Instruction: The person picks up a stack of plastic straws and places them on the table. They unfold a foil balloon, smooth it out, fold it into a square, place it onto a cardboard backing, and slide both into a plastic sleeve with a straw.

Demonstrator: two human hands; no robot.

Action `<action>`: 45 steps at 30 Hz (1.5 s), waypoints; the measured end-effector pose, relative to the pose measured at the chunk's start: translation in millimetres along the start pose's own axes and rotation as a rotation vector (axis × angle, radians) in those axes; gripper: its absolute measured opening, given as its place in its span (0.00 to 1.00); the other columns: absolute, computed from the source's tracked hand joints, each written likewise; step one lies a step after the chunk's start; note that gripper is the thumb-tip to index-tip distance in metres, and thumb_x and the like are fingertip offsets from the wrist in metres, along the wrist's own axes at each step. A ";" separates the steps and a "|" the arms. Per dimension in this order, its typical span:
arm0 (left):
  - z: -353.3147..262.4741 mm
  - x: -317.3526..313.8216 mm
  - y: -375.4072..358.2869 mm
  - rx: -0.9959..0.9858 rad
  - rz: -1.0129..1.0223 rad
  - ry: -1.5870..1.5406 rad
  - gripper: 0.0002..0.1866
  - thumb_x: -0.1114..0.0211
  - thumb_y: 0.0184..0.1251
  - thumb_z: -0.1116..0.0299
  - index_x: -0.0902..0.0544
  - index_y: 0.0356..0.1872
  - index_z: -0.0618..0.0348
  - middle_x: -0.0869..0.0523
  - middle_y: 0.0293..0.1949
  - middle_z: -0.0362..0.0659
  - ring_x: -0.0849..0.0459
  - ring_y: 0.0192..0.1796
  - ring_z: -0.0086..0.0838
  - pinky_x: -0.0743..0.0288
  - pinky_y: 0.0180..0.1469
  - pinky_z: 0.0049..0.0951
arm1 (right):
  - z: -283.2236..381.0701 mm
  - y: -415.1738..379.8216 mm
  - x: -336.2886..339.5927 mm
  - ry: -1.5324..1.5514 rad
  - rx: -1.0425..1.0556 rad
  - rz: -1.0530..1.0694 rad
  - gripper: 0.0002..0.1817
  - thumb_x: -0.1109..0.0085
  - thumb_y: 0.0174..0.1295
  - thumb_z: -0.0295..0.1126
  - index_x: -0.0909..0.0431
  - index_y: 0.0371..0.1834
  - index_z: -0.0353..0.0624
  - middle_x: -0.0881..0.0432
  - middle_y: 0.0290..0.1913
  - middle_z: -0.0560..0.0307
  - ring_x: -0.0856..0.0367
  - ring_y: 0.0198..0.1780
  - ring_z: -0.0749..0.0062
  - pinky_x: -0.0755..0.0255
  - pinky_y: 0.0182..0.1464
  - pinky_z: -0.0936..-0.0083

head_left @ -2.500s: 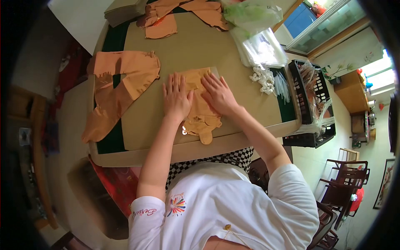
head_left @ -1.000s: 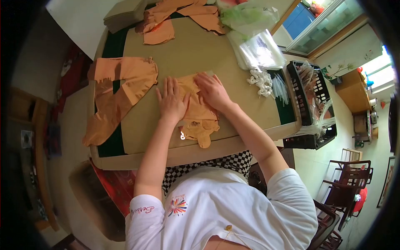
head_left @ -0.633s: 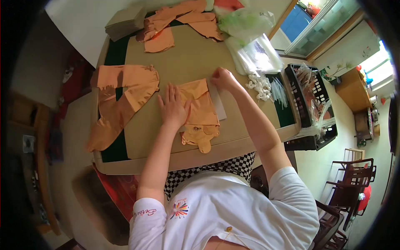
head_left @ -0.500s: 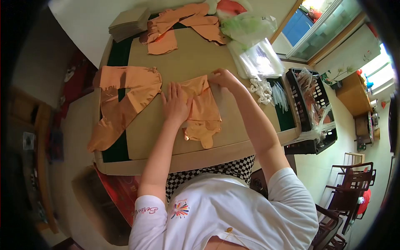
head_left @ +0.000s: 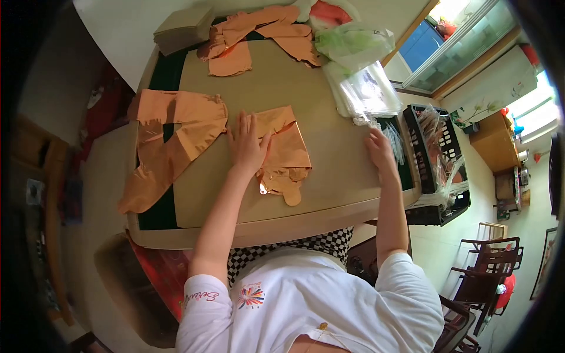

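Note:
My left hand (head_left: 248, 144) lies flat with its fingers spread on the left edge of a folded copper-coloured foil piece (head_left: 288, 147). At the table's right side, my right hand (head_left: 381, 152) is over the spot with the small white items, beside the clear straws (head_left: 393, 141); its fingers are bent, and what they touch is hidden. Another copper foil piece (head_left: 170, 141) spreads out to the left. Above my right hand lies a stack of clear plastic bags (head_left: 365, 88).
More copper foil pieces (head_left: 265, 26) and a stack of brown cards (head_left: 183, 29) lie at the table's far edge. A green-and-clear bag (head_left: 356, 44) rests at the far right. A black crate (head_left: 421, 141) stands beside the table's right edge.
My right hand has moved right, from the top corner of the folded foil to the small white items. My left hand has stayed on the foil.

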State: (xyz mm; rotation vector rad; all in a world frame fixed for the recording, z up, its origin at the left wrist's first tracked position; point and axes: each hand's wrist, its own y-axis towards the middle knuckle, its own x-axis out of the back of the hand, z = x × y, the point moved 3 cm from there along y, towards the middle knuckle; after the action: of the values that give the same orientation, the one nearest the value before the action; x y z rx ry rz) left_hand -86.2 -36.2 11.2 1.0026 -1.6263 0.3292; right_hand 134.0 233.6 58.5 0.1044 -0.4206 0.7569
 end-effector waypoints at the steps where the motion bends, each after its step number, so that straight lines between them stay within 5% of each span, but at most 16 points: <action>1: -4.6 6.4 -6.8 -0.093 0.036 -0.071 0.31 0.46 0.70 0.53 0.37 0.69 0.58 0.42 0.72 0.53 0.48 0.75 0.43 0.54 0.74 0.51 | 5.8 -17.4 19.5 0.022 -0.013 0.008 0.14 0.47 0.65 0.26 0.24 0.52 0.38 0.16 0.38 0.58 0.22 0.37 0.82 0.28 0.38 0.84; 6: -38.6 32.9 -76.4 -0.484 0.122 -0.297 0.23 0.41 0.67 0.63 0.27 0.63 0.53 0.35 0.69 0.49 0.42 0.73 0.45 0.47 0.71 0.50 | 20.7 -78.0 76.8 0.278 -0.001 -0.013 0.12 0.48 0.67 0.27 0.26 0.52 0.37 0.17 0.38 0.61 0.23 0.37 0.86 0.31 0.38 0.87; 8: -43.7 34.5 -90.1 -0.495 0.196 -0.257 0.23 0.41 0.66 0.63 0.27 0.63 0.52 0.35 0.69 0.48 0.42 0.73 0.44 0.48 0.72 0.50 | 11.8 -84.0 73.6 0.371 -0.039 0.037 0.12 0.47 0.67 0.28 0.25 0.52 0.38 0.18 0.39 0.62 0.23 0.38 0.86 0.31 0.38 0.88; 13: -43.2 27.4 -97.5 -0.512 0.194 -0.194 0.24 0.42 0.66 0.61 0.27 0.63 0.51 0.33 0.68 0.47 0.39 0.72 0.42 0.47 0.72 0.51 | -15.0 -86.9 5.6 0.449 -0.202 0.039 0.16 0.41 0.65 0.29 0.26 0.55 0.40 0.19 0.43 0.63 0.23 0.43 0.83 0.29 0.45 0.86; 18: -41.5 29.5 -96.1 -0.540 0.218 -0.180 0.27 0.45 0.66 0.60 0.32 0.67 0.51 0.33 0.68 0.47 0.39 0.72 0.42 0.49 0.73 0.49 | 11.7 -74.7 -73.1 0.433 -0.115 0.279 0.19 0.40 0.65 0.29 0.28 0.58 0.37 0.18 0.40 0.63 0.24 0.41 0.83 0.29 0.43 0.84; 20: -43.2 31.1 -95.5 -0.493 0.220 -0.172 0.27 0.46 0.67 0.61 0.34 0.68 0.52 0.34 0.68 0.47 0.38 0.72 0.41 0.48 0.73 0.47 | 10.0 -66.1 -90.0 0.056 -0.078 0.206 0.20 0.40 0.63 0.28 0.28 0.59 0.41 0.19 0.49 0.55 0.22 0.47 0.75 0.27 0.49 0.78; 23: -36.0 25.7 -97.2 -0.484 0.206 -0.191 0.27 0.47 0.67 0.61 0.34 0.68 0.54 0.35 0.69 0.48 0.37 0.71 0.40 0.47 0.73 0.44 | 38.8 -78.5 -109.2 -0.333 0.614 -0.055 0.24 0.39 0.62 0.31 0.29 0.62 0.46 0.27 0.62 0.48 0.28 0.61 0.60 0.33 0.62 0.64; 24: -33.8 22.0 -98.2 -0.493 0.199 -0.205 0.27 0.48 0.68 0.61 0.34 0.67 0.55 0.35 0.69 0.48 0.37 0.71 0.40 0.47 0.73 0.42 | 43.1 -83.5 -115.8 -0.402 0.645 0.042 0.24 0.40 0.62 0.33 0.29 0.63 0.47 0.31 0.64 0.48 0.32 0.64 0.57 0.38 0.65 0.60; 27: -32.7 17.1 -102.2 -0.415 0.170 -0.195 0.27 0.48 0.68 0.61 0.35 0.67 0.55 0.35 0.69 0.48 0.35 0.70 0.41 0.46 0.73 0.40 | 43.6 -98.1 -131.3 -0.518 0.657 0.247 0.25 0.44 0.64 0.40 0.30 0.65 0.50 0.35 0.69 0.48 0.41 0.72 0.53 0.51 0.72 0.49; 33: -22.1 55.2 -92.0 -0.243 0.118 -0.575 0.18 0.44 0.61 0.77 0.22 0.54 0.60 0.21 0.57 0.50 0.23 0.60 0.40 0.30 0.63 0.36 | 34.9 -99.2 -135.6 -0.639 0.686 0.231 0.23 0.46 0.65 0.40 0.29 0.63 0.49 0.32 0.67 0.48 0.41 0.71 0.54 0.52 0.72 0.51; 36: 10.0 63.5 -75.7 0.016 -0.001 -0.669 0.14 0.46 0.58 0.84 0.19 0.44 0.62 0.16 0.48 0.50 0.18 0.52 0.40 0.24 0.52 0.35 | 32.0 -99.0 -135.6 -0.637 0.702 0.230 0.23 0.47 0.65 0.39 0.29 0.63 0.49 0.33 0.67 0.49 0.40 0.71 0.55 0.52 0.73 0.51; 38: 24.5 66.3 -55.5 -0.025 -0.189 -0.639 0.13 0.50 0.61 0.84 0.19 0.41 0.63 0.15 0.43 0.49 0.16 0.46 0.41 0.23 0.47 0.34 | 33.4 -99.5 -136.3 -0.644 0.699 0.223 0.22 0.47 0.65 0.38 0.29 0.63 0.49 0.33 0.68 0.50 0.40 0.71 0.56 0.52 0.73 0.51; 42: 29.3 62.7 2.8 0.101 -0.064 -0.549 0.12 0.48 0.68 0.75 0.20 0.48 0.62 0.17 0.46 0.51 0.18 0.48 0.44 0.25 0.51 0.37 | 32.8 -100.3 -137.0 -0.665 0.707 0.215 0.23 0.47 0.64 0.38 0.29 0.63 0.49 0.33 0.67 0.50 0.40 0.71 0.56 0.52 0.73 0.51; 45: 34.0 28.3 47.0 -0.029 -0.089 -0.338 0.16 0.44 0.69 0.65 0.21 0.52 0.61 0.18 0.49 0.54 0.20 0.51 0.46 0.27 0.55 0.41 | 29.0 -99.2 -138.9 -0.680 0.710 0.206 0.23 0.47 0.64 0.38 0.29 0.63 0.48 0.33 0.67 0.50 0.40 0.71 0.56 0.52 0.73 0.51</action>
State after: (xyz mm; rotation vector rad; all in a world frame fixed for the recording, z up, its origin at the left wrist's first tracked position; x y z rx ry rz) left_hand -143.7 -43.3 39.4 1.1499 -1.8749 0.0772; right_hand 102.3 65.1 34.2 1.0173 -0.7967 1.0426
